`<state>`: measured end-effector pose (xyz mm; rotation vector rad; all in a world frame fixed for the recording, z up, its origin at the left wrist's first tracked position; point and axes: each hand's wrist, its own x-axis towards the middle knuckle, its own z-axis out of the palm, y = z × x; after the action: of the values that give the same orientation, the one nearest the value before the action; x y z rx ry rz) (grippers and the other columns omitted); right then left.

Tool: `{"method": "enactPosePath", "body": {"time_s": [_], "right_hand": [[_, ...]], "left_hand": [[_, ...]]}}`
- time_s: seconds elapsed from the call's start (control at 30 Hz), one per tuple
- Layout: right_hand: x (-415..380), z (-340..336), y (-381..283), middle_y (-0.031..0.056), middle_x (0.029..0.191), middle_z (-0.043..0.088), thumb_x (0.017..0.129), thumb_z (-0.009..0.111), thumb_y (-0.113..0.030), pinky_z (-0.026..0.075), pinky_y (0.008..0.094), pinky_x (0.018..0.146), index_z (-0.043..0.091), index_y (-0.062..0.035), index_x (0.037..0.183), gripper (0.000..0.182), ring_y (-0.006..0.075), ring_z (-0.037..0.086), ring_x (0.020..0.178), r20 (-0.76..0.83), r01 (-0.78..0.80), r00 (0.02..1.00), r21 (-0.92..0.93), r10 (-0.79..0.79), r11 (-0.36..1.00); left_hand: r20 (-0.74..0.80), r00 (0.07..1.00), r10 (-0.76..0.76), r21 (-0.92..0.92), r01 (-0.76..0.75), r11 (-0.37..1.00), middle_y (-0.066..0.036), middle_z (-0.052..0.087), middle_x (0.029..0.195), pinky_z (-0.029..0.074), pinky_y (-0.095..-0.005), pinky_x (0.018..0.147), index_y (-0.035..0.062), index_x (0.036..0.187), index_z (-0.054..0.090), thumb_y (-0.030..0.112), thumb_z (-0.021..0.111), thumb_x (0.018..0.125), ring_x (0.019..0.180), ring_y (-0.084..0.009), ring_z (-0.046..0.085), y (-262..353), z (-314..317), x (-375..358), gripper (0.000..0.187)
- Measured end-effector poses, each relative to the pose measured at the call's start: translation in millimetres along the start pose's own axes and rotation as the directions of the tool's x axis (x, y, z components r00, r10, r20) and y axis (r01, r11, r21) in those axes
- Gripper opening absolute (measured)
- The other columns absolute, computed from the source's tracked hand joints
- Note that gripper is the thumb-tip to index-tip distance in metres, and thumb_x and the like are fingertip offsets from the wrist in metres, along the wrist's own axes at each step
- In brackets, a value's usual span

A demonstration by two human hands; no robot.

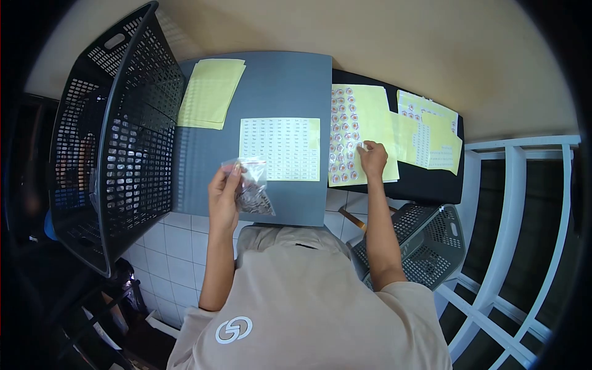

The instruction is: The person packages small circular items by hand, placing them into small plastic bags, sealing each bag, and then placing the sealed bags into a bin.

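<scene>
My left hand point(224, 185) pinches the top edge of a clear plastic bag point(254, 191) with small dark pieces gathered in its lower part. Behind the bag, a white sheet of printed labels point(280, 148) lies on the grey table; the bag covers its lower left corner. On the right, my right hand point(374, 160) reaches over a yellow sheet with rows of round red-and-white stickers point(343, 132). Its thumb and index finger are closed together at the edge of the sticker rows; whatever they hold is too small to make out.
Yellow sheets point(213, 92) lie at the table's back left, beside a tall dark plastic crate point(139, 135). More yellow backing sheets point(428, 132) overlap on the black surface at right. Another crate point(425, 256) stands below, near a white metal rack point(512, 216).
</scene>
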<state>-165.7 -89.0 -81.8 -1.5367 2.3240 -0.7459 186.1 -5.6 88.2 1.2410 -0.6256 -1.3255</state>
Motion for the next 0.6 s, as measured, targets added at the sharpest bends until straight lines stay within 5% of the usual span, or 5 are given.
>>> {"method": "enactPosePath", "body": {"time_s": [0.17,0.43,0.6], "right_hand": [[-7,18,-4,0.0159,0.090,0.064,0.068,0.081,-0.016,0.051,0.0388,0.076,0.071,0.0000,0.089,0.029,0.0295,0.064,0.084,-0.180,0.055,0.982,-0.056,-0.064,0.997],[6,26,0,0.0139,0.079,0.067,0.073,0.072,-0.011,0.051,0.0406,0.075,0.069,-0.0031,0.078,0.010,0.0312,0.066,0.077,-0.089,-0.225,0.971,-0.007,0.224,0.974],[12,20,4,0.0153,0.077,0.068,0.075,0.067,-0.012,0.052,0.0414,0.074,0.068,-0.0031,0.075,0.009,0.0324,0.067,0.075,-0.068,-0.190,0.980,-0.041,0.187,0.981]], "left_hand": [[0.094,0.986,-0.138,0.006,0.138,0.990,-0.002,0.062,0.086,0.048,-0.0229,0.068,0.0028,0.097,0.062,0.023,0.053,0.098,0.077,-0.0085,0.059,-2,0,31,0.022],[0.262,0.947,-0.185,-0.075,0.211,0.975,-0.007,0.065,0.091,0.050,-0.0229,0.067,0.0023,0.105,0.060,0.025,0.045,0.101,0.084,-0.0132,0.064,-11,-7,54,0.028],[0.262,0.950,-0.169,0.085,0.152,0.985,-0.011,0.067,0.095,0.051,-0.0244,0.070,-0.0008,0.109,0.060,0.021,0.044,0.101,0.087,-0.0158,0.066,-15,-23,72,0.028]]}}
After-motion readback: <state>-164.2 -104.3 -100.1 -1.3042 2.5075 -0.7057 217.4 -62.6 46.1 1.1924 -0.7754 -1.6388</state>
